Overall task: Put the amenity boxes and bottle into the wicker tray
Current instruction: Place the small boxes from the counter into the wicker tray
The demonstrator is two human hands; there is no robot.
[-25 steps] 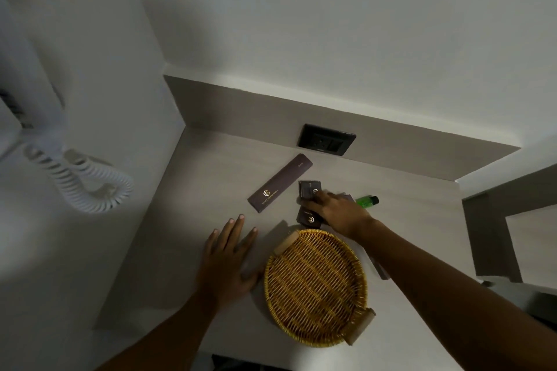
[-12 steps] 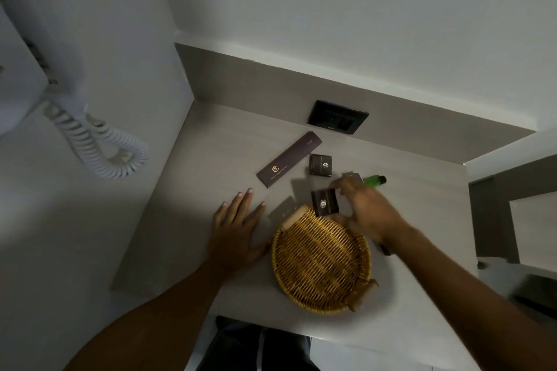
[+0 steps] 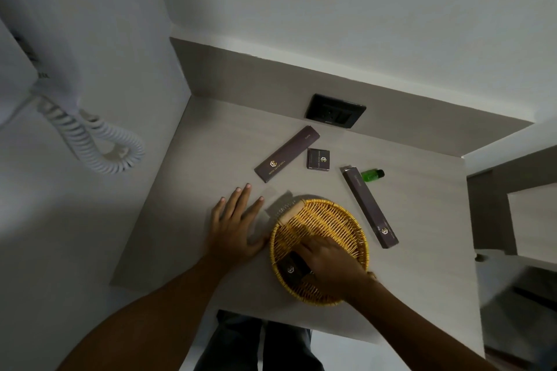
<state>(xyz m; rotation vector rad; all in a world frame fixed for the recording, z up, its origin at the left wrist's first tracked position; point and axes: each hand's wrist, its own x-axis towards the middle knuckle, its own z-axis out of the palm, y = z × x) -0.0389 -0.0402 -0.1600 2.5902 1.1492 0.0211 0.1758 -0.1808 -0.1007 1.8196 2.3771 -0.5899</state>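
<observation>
The woven wicker tray (image 3: 337, 220) looks rough, the dark boxes (image 3: 286, 153) matt card, the green bottle (image 3: 372, 175) glossy plastic, the tabletop (image 3: 211, 141) matt wood-grain.

The round wicker tray (image 3: 327, 217) is golden yellow in a tight woven pattern. Beyond it lie 2 long dark brown-purple cardboard boxes (image 3: 286, 153) (image 3: 370, 207) and 1 small square box (image 3: 318, 159), each with a gold logo. Right of the square box, the little plastic bottle (image 3: 371, 175) is bright green.
</observation>
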